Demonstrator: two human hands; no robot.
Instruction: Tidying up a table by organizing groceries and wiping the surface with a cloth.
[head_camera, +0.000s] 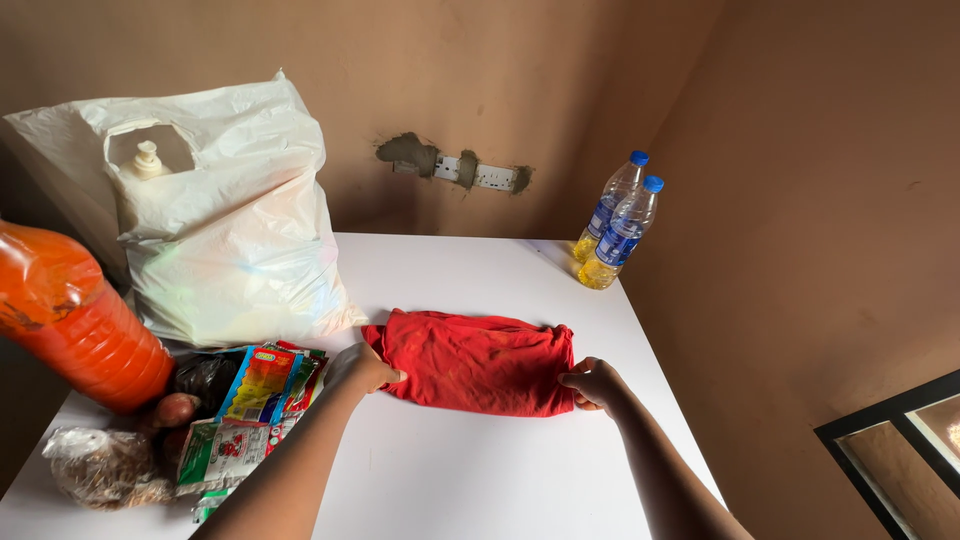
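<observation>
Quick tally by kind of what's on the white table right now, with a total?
Red cloth, held by left hand and right hand: 1
Clear bottles: 2
Orange bottle: 1
White plastic bag: 1
Printed packets: at least 2
Total: at least 7

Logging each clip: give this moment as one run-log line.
left hand: grips red cloth left edge | right hand: grips right edge | cloth: folded, flat on white table

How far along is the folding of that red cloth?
Partly done: the red cloth already lies doubled into a flat rectangle on the white table. In hand: the left hand and right hand each grip an end. Any further fold still looks undone.
</observation>
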